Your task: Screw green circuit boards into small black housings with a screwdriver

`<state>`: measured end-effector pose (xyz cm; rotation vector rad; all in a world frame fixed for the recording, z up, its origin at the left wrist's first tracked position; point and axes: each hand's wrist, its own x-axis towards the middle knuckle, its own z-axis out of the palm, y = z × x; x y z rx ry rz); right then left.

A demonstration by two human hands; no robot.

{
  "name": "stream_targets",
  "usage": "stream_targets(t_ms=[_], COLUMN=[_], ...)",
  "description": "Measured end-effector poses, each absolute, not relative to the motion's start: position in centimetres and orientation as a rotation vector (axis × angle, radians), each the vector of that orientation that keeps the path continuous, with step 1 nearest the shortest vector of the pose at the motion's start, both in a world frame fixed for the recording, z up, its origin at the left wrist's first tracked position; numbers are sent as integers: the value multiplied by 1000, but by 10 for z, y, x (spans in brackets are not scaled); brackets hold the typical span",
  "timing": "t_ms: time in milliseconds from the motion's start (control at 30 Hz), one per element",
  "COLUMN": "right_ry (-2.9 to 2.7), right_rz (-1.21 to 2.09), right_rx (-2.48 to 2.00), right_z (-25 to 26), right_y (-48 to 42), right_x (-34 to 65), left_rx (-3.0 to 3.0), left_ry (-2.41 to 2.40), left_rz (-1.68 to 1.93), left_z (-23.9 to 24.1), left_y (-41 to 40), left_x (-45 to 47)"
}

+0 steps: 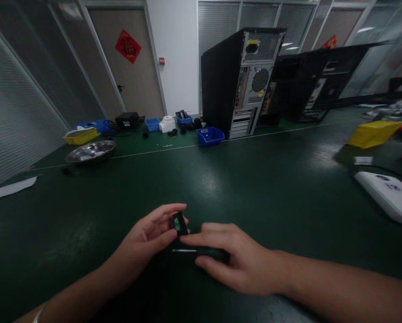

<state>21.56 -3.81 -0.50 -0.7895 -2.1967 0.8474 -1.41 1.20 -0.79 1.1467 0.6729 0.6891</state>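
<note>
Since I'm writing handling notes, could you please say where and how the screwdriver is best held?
Probably by its thick dark handle, coming from the right, where the right hand holds it: the screwdriver runs sideways, its thin metal shaft pointing left.

my left hand [153, 231] pinches a small black part [180, 223] with a green face. my right hand [237, 251] grips a screwdriver [212, 255], its thin shaft pointing left, the index fingertip at the part's lower end; from here i can't tell if they touch. both hands are over a dark green table [194, 179]. farther back i see a blue tray [211, 139] just beside a black computer tower [221, 80], and a metal bowl [107, 150] to the left. on the right, a yellow bin [372, 134] stands near a white device [389, 193].
</note>
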Motion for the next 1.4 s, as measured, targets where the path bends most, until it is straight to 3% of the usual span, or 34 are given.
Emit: stream_targets(t_ms=[333,1000,1400], right_ry=[-2060,-2033,-1967], right_rz=[794,732,778], right_rx=[-945,-1070,-1001], right_z=[-6,-10,-9], right_y=[-37,-36,-37], right_x=[217,217,215], left_rx=[1098,2194,2142], left_ry=[737,970,929], left_rz=[716,726,807], left_z=[-1,-5,1], left_y=[9,7,4], left_x=[-10,-16,-13])
